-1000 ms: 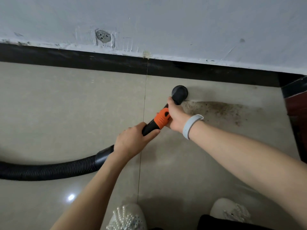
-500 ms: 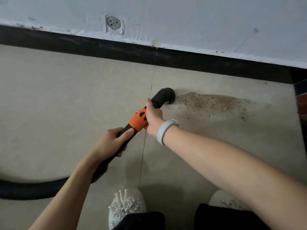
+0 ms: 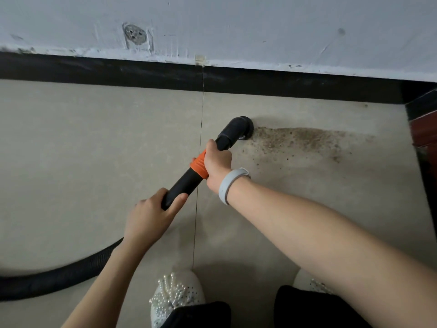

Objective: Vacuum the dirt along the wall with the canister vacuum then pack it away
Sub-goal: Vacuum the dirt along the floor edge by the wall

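Brown dirt [image 3: 300,140] lies near the black skirting; the nozzle [image 3: 243,126] rests at its left edge. Right hand [image 3: 216,162] and left hand [image 3: 151,214] fingers are curled round the wand [image 3: 184,183]. Slow rightward passes, nozzle kept flat, are advised.

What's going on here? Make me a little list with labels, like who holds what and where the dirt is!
left hand: grips the black wand low down
right hand: grips the wand at the orange collar
nozzle: on the floor, at the left edge of the dirt
dirt: brown patch on the floor tile, near the black baseboard
hose: trails off to the left
wrist: grey band
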